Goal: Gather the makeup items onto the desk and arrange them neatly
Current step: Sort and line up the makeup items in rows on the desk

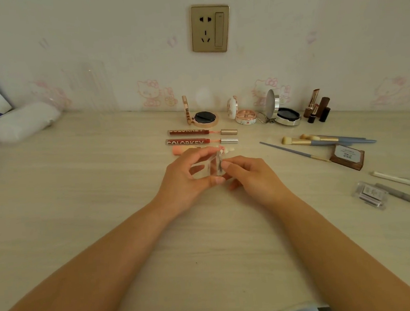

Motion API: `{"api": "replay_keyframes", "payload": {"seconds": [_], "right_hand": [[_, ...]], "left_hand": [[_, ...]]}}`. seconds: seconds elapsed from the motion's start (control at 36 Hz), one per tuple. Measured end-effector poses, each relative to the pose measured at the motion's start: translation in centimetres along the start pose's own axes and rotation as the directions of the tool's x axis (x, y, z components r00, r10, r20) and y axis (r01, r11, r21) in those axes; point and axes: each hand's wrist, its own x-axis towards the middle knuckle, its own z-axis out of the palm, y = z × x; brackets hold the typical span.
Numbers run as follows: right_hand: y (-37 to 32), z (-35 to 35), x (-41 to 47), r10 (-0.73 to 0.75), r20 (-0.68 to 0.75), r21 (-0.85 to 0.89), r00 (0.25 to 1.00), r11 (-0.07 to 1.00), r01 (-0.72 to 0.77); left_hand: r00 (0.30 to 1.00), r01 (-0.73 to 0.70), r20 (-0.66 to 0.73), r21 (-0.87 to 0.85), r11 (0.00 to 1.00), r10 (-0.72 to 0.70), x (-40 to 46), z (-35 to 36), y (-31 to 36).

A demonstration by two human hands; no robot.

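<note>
A small clear plastic case [211, 167] is held above the middle of the pale desk [91, 188]. My left hand [186, 181] grips it from the left, thumb below and fingers over the top. My right hand [252, 173] pinches its right edge. Behind my hands lie two red lip gloss tubes [189, 137] side by side and a pink tube [178, 150], partly hidden by my fingers. Three open compacts [204, 118] stand in a row along the wall, with a group of lipsticks [316, 107] to their right.
Several makeup brushes [320, 141] lie right of centre, near a brown palette [348, 160]. A clear lash box [371, 195], a white pencil [402, 180] and a grey pencil [408, 198] lie at the right edge. A white pouch [20, 123] sits at the back left. A wall socket [210, 28] is above.
</note>
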Motion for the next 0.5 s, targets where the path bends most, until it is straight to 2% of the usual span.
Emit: {"api": "replay_keyframes", "payload": {"seconds": [0.17, 0.31, 0.5], "right_hand": [[-0.22, -0.03, -0.14, 0.008, 0.027, 0.0, 1.0, 1.0, -0.008], [-0.56, -0.03, -0.18, 0.04, 0.039, -0.072, 0.998, 0.997, -0.037], [-0.56, 0.04, -0.46, 0.003, 0.068, -0.123, 0.998, 0.992, 0.006]], "left_hand": [[0.999, -0.033, -0.004, 0.061, 0.998, 0.033, -0.14, 0.1, 0.1], [0.999, -0.049, -0.018, 0.125, 0.991, 0.052, -0.05, 0.27, -0.04], [1.0, -0.029, 0.0, 0.117, 0.993, 0.029, -0.11, 0.3, -0.15]]}}
